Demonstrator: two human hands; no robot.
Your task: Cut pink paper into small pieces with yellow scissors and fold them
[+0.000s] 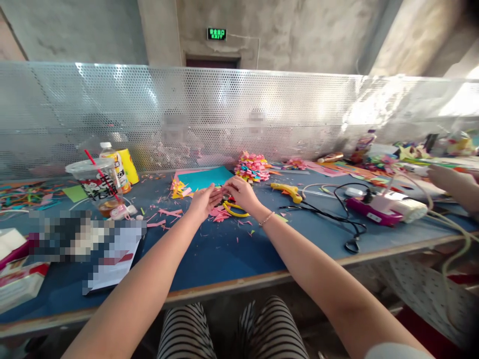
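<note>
My left hand [204, 200] and my right hand [241, 193] meet at the middle of the blue table, their fingertips close together. The fingers of both are bent round something too small to make out. Yellow-handled scissors [236, 210] lie under my right hand, their blades partly hidden. Pink paper pieces [219, 214] are scattered just below my fingers. Behind the hands are a teal paper sheet [205, 176] and a heap of folded pink and yellow paper [251, 167]. Yellow folded pieces [180, 189] sit left of the sheet.
A yellow glue gun [287, 191], black cables [329, 213] and a purple power strip [374, 212] lie to the right. A plastic cup [98, 187] and a tablet-like device [116, 257] are on the left. Another person's hand [451, 180] reaches in at the far right.
</note>
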